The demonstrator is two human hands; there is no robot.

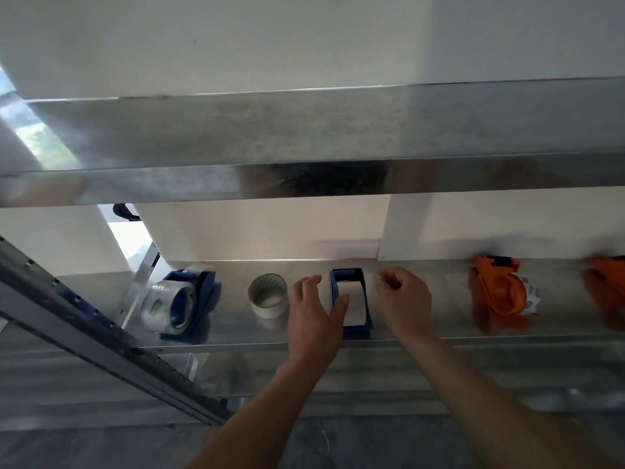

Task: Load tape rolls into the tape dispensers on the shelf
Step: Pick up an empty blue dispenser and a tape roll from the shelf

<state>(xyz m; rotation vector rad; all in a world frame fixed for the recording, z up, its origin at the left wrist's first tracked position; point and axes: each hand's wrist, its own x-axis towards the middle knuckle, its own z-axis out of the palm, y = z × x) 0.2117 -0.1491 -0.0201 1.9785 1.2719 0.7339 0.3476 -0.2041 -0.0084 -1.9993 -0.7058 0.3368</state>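
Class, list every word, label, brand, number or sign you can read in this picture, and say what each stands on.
No text is readable here.
On the clear tape roll in the left blue dispenser: a green mark, too blurred to read.
On the orange dispenser: a white label with coloured marks, too blurred to read.
On the loose tape roll: no print shows.

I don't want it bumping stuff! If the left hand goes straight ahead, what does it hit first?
Probably the blue plastic tape dispenser holding white tape; the left hand's thumb seems to touch it.
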